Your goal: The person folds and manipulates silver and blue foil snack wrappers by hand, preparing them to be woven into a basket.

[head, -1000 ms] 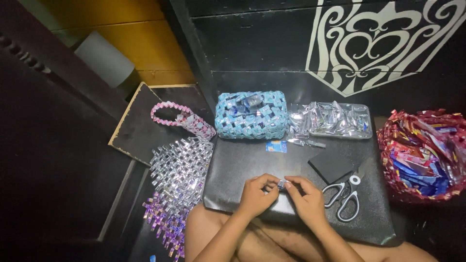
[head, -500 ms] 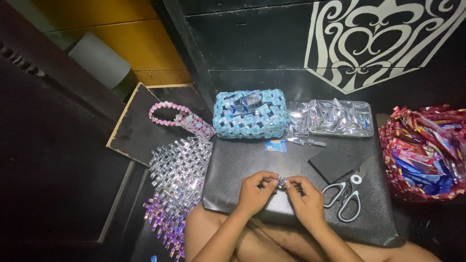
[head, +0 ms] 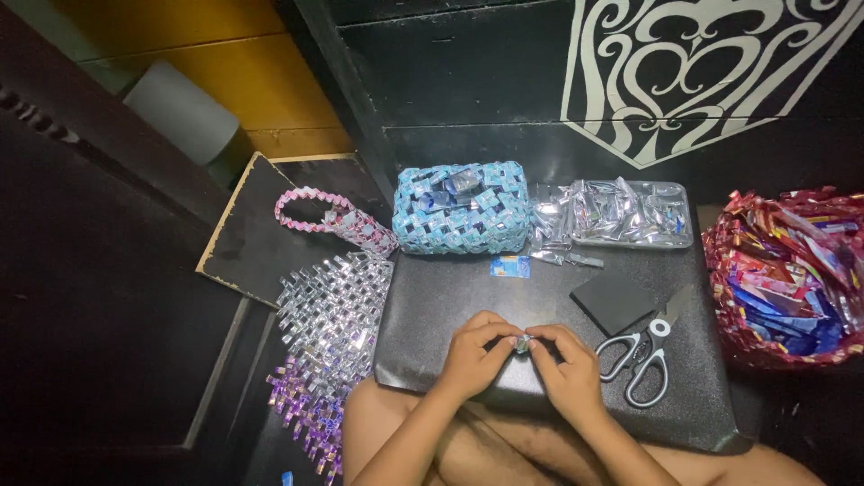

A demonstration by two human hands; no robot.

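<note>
Left hand: fingers curled, thumb and forefinger pinched on one end of a small folded wrapper piece, over the near part of the black board.
Right hand: fingertips clamped on the other end of the same piece, so both hands meet at it, knuckles almost touching.
Folded wrapper piece: tiny, shiny, held between the two hands just above the board; its colour is hard to tell.
Black board: lies across the person's lap and carries most of the things.
Scissors: white handles, closed blades pointing away, just right of the right hand, flat on the board.
Black square: dark flat piece, just beyond the scissors, touching the blade area.
Blue scrap: small folded slip, alone on the board, beyond the hands.
Woven silver mat: left of the board, running into a purple woven part nearer the person.
Blue woven basket: at the far edge of the board, small pieces inside.
Clear tray: right of the basket, full of silvery folded strips.
Pink woven loop: left of the basket, on a dark panel.
Red wrapper basket: far right, filled with red and blue wrappers.
</note>
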